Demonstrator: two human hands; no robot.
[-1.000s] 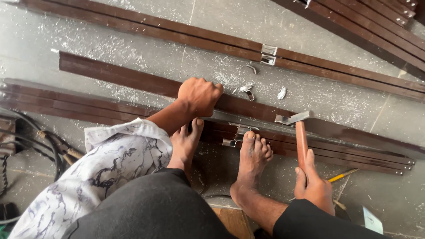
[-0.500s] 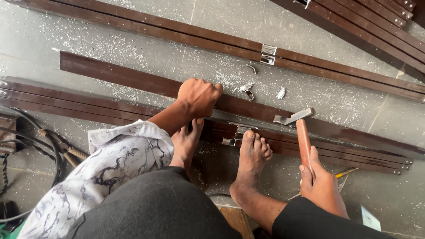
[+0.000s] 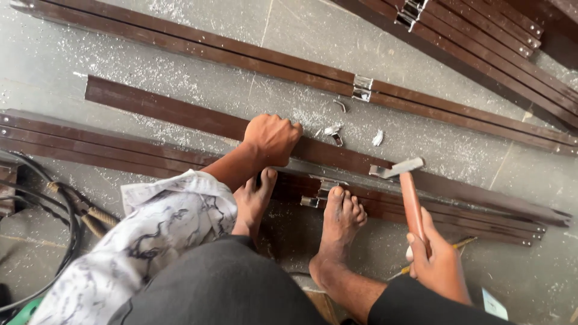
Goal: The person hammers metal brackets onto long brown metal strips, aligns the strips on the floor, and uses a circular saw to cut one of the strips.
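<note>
My left hand [image 3: 272, 139] is closed in a fist and presses down on a long dark brown metal strip [image 3: 162, 109] lying on the grey floor. My right hand [image 3: 438, 260] grips the reddish wooden handle of a hammer [image 3: 409, 194]; its metal head is over the brown rails at the right. Both my bare feet [image 3: 340, 219] rest on a bundle of brown rails [image 3: 72, 144] beside a small metal bracket [image 3: 322, 191].
More brown rails [image 3: 198, 48] with a metal clip [image 3: 362, 88] lie further away; another stack [image 3: 494, 42] is at the top right. Small metal pieces [image 3: 333, 130] and white dust lie on the floor. Black cables [image 3: 57, 210] run at the left. A yellow tool [image 3: 460, 244] lies at the right.
My right hand has shifted slightly with the hammer, tilting its head a little higher. My left fist has stayed on the strip, and my feet have not moved.
</note>
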